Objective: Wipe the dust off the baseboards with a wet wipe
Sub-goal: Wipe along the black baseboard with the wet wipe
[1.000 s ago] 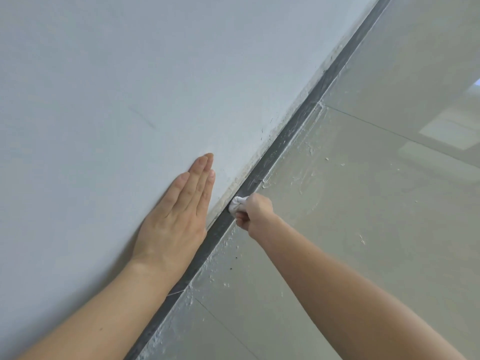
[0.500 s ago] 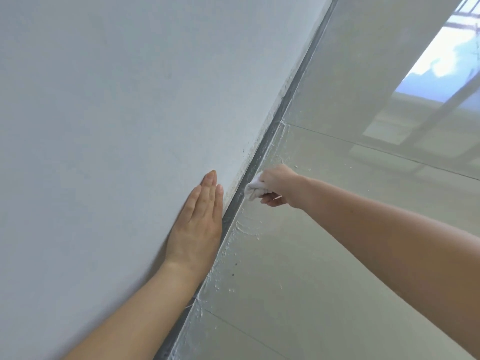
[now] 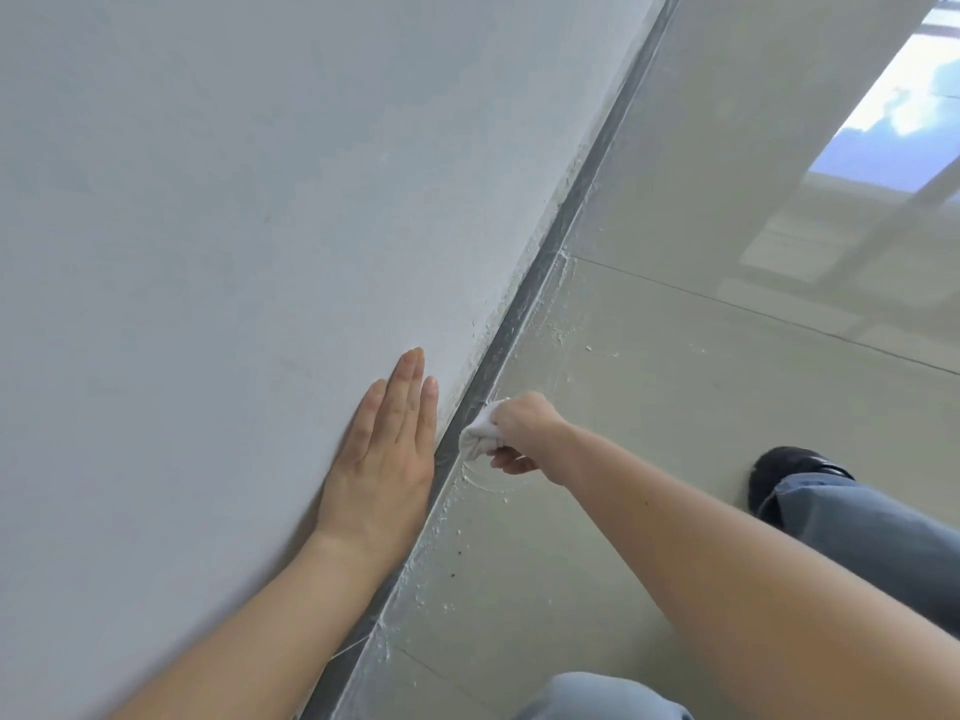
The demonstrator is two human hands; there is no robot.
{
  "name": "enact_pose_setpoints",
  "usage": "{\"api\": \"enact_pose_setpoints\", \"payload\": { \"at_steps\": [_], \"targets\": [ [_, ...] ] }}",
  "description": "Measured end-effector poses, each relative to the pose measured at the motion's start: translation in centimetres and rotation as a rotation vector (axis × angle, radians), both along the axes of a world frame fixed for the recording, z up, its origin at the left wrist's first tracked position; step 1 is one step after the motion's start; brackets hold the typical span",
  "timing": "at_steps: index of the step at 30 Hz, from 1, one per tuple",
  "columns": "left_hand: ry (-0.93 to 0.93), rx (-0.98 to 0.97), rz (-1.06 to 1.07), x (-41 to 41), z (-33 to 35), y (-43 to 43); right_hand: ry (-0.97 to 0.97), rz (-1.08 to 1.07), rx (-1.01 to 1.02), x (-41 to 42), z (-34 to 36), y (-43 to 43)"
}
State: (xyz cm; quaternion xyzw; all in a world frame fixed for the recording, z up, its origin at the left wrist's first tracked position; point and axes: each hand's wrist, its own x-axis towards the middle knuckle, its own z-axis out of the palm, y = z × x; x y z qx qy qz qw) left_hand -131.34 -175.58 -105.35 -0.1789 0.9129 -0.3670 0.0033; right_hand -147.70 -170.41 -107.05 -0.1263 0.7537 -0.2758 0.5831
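Observation:
A dark grey baseboard (image 3: 540,275) runs diagonally between the pale wall (image 3: 234,200) and the tiled floor. My right hand (image 3: 519,428) grips a bunched white wet wipe (image 3: 478,433) and presses it against the baseboard. My left hand (image 3: 387,449) lies flat on the wall just left of the baseboard, fingers straight and together, close beside the wipe.
Glossy light tiles (image 3: 701,407) cover the floor, with white plaster specks along the baseboard's foot. My leg in blue jeans (image 3: 872,537) and a black shoe (image 3: 789,465) are at the right; a knee (image 3: 597,698) shows at the bottom. A window reflection (image 3: 893,111) shines upper right.
My right hand with the wipe has slid back along the baseboard toward me, now level with my left hand. The view shifted, bringing my leg and shoe into sight.

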Motion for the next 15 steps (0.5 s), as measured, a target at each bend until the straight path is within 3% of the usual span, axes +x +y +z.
{"api": "enact_pose_setpoints", "payload": {
  "at_steps": [8,15],
  "targets": [
    [-0.21,-0.17,0.021,-3.0,1.6,-0.7,-0.204,0.059,0.146,1.3,-4.1,-0.6],
    [-0.262,-0.158,0.237,-4.0,1.3,-0.4,-0.359,0.167,0.18,1.3,-6.5,-4.3]
  ]
}}
